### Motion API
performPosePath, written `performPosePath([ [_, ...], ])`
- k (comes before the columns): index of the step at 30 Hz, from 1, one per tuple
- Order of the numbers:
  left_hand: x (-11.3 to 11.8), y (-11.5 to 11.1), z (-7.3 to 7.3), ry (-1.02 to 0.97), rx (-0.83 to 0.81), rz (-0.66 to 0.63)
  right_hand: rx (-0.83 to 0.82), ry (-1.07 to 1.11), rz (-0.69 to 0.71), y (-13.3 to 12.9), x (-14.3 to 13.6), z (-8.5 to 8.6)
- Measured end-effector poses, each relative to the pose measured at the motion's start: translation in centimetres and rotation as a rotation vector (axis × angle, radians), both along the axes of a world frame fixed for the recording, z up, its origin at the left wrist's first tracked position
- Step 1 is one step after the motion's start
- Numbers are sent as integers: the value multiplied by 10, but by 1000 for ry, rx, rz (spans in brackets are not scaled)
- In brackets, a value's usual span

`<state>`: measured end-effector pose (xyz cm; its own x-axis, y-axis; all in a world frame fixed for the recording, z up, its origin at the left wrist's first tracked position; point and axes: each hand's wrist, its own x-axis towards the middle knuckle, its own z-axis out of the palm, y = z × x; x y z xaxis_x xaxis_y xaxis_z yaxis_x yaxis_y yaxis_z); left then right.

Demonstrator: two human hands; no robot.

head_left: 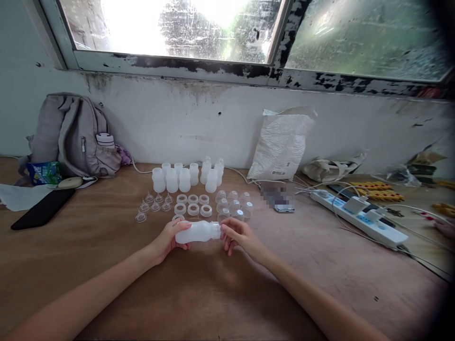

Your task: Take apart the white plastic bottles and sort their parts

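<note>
Between both hands [202, 237], white bottle [199, 232].

Slim bare forearms [106, 290], narrow wrists [151, 254], bare hands [166, 240], slender fingers [230, 233].

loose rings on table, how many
7: three rings in the back row, three in the middle, one in front, partly behind the left hand; more may be hidden.

Lettering [38, 170] on the blue-green packet [51, 175] and print [287, 171] on the white bag [282, 142] are unreadable.
</note>
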<state>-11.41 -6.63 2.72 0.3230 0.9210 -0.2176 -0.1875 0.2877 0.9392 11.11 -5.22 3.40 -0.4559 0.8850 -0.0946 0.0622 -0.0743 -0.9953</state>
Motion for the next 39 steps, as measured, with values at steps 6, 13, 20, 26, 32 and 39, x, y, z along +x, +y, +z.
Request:
performPosePath([
  [6, 0, 0, 0, 6, -18, 5, 29, -36, -19, 1, 0, 1],
  [13, 1, 0, 2, -31, -33, 20, 195, 47, -40, 1, 0, -1],
  [20, -3, 5, 2, -139, -176, 151, 309, 61, -144, 3, 4, -2],
  [26, -4, 9, -2, -191, -194, 168, 500, -273, -95, 3, 4, -11],
  [32, -1, 5, 0, -171, -180, 198, 647, -390, -41, -1, -1, -14],
  [39, 1, 1, 0, -227, -53, 44, 596, -236, -148, -8, -3, -3],
])
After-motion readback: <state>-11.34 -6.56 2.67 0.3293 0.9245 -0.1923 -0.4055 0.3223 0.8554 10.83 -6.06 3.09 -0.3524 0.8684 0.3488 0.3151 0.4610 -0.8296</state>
